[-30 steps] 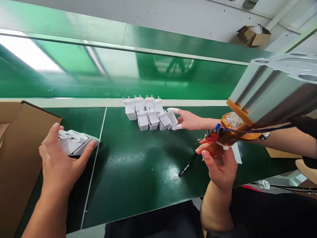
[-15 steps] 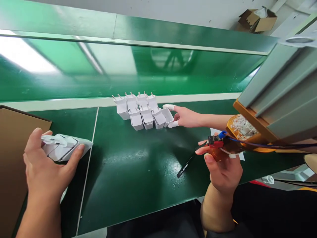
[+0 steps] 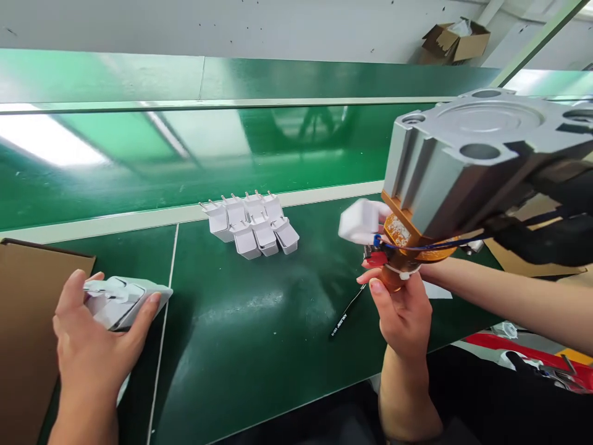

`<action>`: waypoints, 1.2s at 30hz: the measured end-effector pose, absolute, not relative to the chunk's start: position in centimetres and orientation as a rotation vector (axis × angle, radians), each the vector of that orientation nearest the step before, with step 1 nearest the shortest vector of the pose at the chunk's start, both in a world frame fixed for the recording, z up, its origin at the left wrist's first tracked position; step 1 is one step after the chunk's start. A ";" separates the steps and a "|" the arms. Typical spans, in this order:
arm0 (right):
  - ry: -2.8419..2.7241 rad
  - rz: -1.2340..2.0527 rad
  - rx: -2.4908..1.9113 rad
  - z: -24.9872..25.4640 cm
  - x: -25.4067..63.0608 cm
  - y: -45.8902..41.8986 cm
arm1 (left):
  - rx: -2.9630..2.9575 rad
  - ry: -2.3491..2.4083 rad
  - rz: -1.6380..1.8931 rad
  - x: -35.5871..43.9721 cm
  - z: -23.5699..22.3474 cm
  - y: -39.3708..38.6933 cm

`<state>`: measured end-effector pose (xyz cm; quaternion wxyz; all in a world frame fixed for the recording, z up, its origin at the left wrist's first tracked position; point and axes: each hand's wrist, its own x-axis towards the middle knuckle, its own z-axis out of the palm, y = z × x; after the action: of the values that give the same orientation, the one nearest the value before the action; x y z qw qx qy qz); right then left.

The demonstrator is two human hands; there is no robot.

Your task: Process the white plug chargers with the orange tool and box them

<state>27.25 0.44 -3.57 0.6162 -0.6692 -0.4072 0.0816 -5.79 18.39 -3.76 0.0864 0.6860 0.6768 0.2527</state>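
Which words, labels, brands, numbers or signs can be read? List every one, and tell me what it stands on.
Black tool: white lettering, too small and blurred to read surely.
Plugs, near box, far box, silver cylinder: no readable text.

one view from the person's head, facing forward and down, left hand [image 3: 97,337] and right hand [image 3: 405,315] near, bench [image 3: 222,364] below, wall [image 3: 287,28] farther

Tilted white plug casings [image 3: 121,295] and, well rightward, a slanting silver-and-orange tool [image 3: 426,198] are held behind the counter's front edge [image 3: 287,405].
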 end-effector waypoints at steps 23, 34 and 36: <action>-0.990 0.347 -1.330 -4.8 29.5 2.9 | 2.015 1.941 1.064 -6.9 -4.6 21.3; -0.962 0.411 -1.286 -4.7 29.2 2.5 | 2.359 1.368 0.646 7.8 -5.7 20.0; -0.953 0.412 -1.294 -4.8 29.2 2.1 | 2.276 1.443 0.583 9.6 -6.1 20.4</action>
<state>29.17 2.14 -4.78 0.6751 -0.5754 -0.4239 0.1830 9.64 20.38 -6.12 0.1909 0.8104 0.5136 0.2074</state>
